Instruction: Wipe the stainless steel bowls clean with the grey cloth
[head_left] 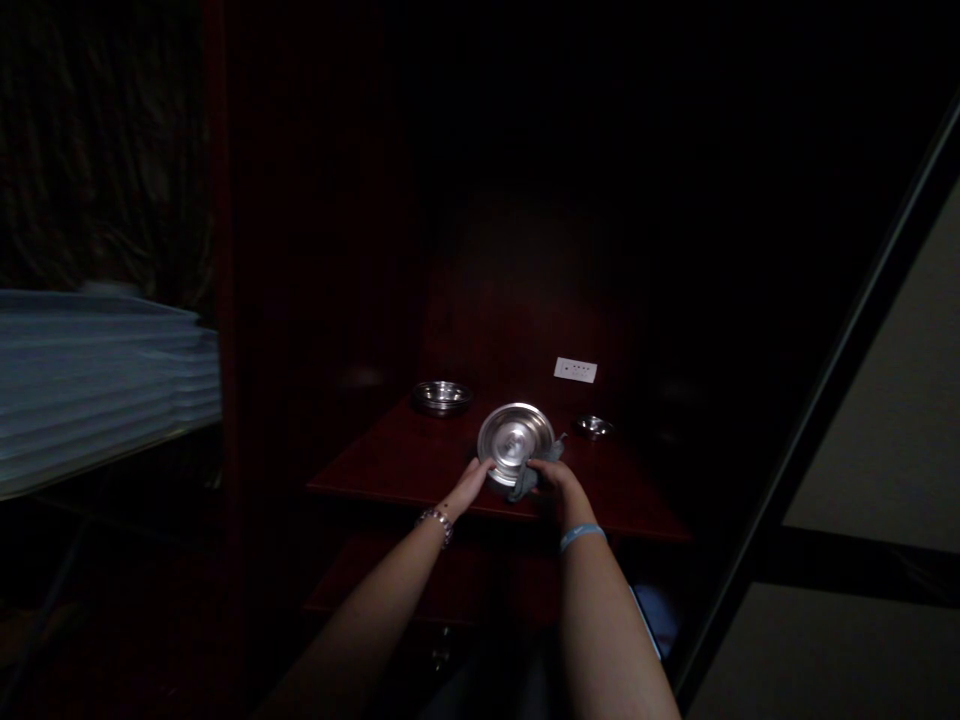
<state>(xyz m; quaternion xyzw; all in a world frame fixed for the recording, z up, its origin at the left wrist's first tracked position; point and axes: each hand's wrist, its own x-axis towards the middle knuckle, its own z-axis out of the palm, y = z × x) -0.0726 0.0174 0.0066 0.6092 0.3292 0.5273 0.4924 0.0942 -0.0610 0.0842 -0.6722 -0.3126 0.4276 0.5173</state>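
A shiny metal bowl (517, 430) is tilted up with its inside facing me, above the front part of a dark red shelf (390, 465). My left hand (472, 484) grips its lower left rim, thumb on the inner side. At the lower right, my right hand (553, 478) presses a grey cloth (525, 482) against the bowl, with part of the cloth sticking out past the rim. The right fingers are closed on the cloth and partly hidden behind it.
A short stack of metal bowls (442, 397) stands on the shelf at the left, and a smaller metal bowl (594, 427) at the right. A white socket panel (575, 370) is on the back wall. White stacked sheets or trays (105, 370) lie far left.
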